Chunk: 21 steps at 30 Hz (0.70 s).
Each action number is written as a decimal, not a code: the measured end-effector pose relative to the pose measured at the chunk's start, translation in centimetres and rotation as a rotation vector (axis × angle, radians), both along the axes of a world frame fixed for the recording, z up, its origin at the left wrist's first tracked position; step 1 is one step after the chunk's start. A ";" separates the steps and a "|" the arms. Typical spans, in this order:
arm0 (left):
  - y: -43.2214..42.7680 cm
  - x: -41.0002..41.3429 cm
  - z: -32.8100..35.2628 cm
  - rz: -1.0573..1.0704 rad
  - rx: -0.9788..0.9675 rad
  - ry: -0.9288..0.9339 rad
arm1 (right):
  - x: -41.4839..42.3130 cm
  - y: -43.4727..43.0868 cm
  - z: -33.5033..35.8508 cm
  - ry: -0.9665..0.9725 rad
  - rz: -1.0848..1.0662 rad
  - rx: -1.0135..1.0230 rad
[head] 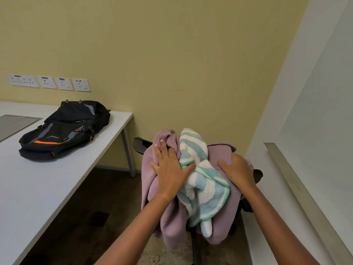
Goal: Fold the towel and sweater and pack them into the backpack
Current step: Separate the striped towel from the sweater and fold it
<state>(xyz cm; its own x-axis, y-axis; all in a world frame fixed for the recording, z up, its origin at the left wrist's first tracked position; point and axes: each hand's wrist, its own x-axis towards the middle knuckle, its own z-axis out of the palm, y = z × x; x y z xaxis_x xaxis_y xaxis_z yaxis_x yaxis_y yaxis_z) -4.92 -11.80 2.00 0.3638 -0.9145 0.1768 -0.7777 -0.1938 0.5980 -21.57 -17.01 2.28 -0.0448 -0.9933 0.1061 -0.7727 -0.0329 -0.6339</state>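
A mauve sweater (172, 217) lies bunched over a black chair, with a teal-and-white striped towel (204, 192) crumpled on top of it. My left hand (170, 169) lies flat on the sweater's left side, its thumb against the towel's edge. My right hand (238, 169) presses on the sweater's right side, fingers curled over the cloth. A black backpack (65, 131) with an orange stripe lies flat on the white table at the left, apart from both hands.
The white table (38, 188) runs along the left, with a grey inset panel (13, 125) near its back. Wall sockets (49, 83) sit above it. The black chair (142, 145) shows beneath the clothes. A white ledge with a metal strip (298, 188) borders the right.
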 end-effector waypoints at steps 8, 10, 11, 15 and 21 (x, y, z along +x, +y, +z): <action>0.5 0.3 -0.2 0.034 -0.172 0.069 | 2.1 2.5 3.2 -0.322 0.220 -0.220; 0.6 0.6 0.1 0.038 -0.233 0.098 | 2.8 2.8 3.9 -0.323 0.274 -0.287; 0.7 0.8 0.4 0.042 -0.271 0.124 | 3.1 2.9 4.3 -0.322 0.302 -0.326; 1.1 1.3 2.0 0.076 -0.397 0.199 | 4.1 3.0 6.3 -0.283 0.381 -0.361; 2.2 2.7 5.3 0.118 -0.615 0.251 | 5.7 4.0 8.6 -0.034 0.761 -0.204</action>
